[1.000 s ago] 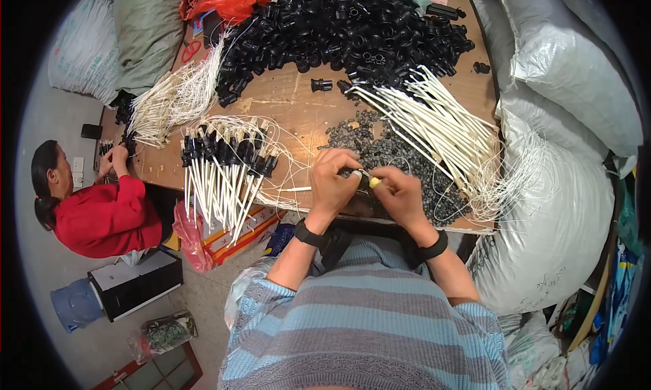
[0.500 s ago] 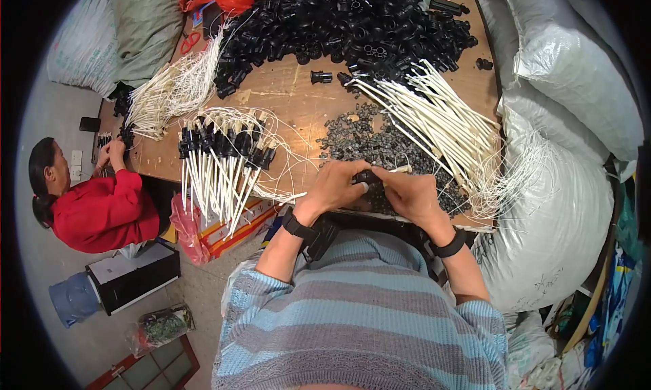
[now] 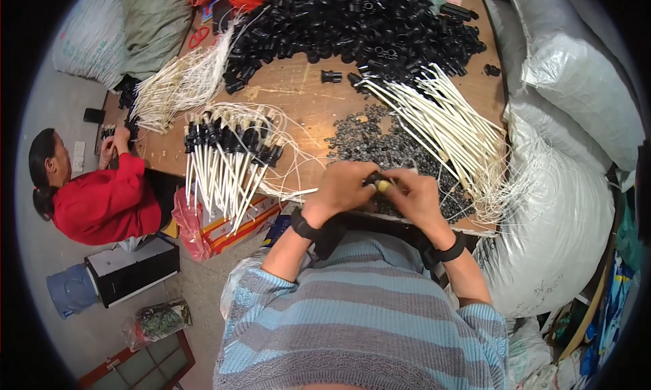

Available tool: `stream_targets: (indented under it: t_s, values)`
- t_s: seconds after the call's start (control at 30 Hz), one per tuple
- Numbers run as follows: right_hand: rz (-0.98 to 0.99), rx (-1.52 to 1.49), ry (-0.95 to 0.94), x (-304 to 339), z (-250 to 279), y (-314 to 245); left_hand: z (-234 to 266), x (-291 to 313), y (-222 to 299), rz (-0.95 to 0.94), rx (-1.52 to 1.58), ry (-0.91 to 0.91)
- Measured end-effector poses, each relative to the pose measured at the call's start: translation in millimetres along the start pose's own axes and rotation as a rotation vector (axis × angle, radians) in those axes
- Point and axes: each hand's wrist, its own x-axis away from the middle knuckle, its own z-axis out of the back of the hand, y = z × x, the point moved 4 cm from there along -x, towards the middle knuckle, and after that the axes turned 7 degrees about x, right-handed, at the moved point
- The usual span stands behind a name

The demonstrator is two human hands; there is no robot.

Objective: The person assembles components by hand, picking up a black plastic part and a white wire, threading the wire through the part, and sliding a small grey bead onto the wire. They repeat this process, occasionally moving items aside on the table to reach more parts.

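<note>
The person's two hands have drawn closer over the near edge: the pale tip that stuck out past the right hand (image 3: 415,195) half a second ago no longer shows there, and a yellowish piece (image 3: 384,185) now shows against a black piece (image 3: 373,177). The left hand (image 3: 344,185) seems closed on the black piece, the right pinching the yellowish one, which suggests the two are being fitted together; blur hides how far they meet.

Just beyond, small grey bits (image 3: 359,132) litter the wooden tabletop (image 3: 291,85). White rods (image 3: 444,135) lie to the right, black-ended rods (image 3: 220,166) to the left, and a black heap (image 3: 352,30) behind. Bulging sacks (image 3: 556,213) stand right; a co-worker (image 3: 102,203) in red works at far left.
</note>
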Motion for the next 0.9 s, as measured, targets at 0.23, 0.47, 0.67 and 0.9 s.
stream_targets:
  t_s: [0.23, 0.47, 0.67, 0.9]
  values:
    - [-0.324, -0.237, -0.321, -12, -8, 15, -3, 11, 20, -0.164, -0.264, 0.016]
    - [-0.332, -0.237, -0.240, 0, -32, 17, -8, 21, 1, -0.139, -0.244, 0.032]
    - [-0.255, -0.286, -0.326, -4, -41, 10, 1, 37, -14, -0.101, -0.208, 0.053]
    - [-0.219, -0.258, -0.306, -3, -45, -3, 0, 45, -13, -0.224, -0.221, 0.146]
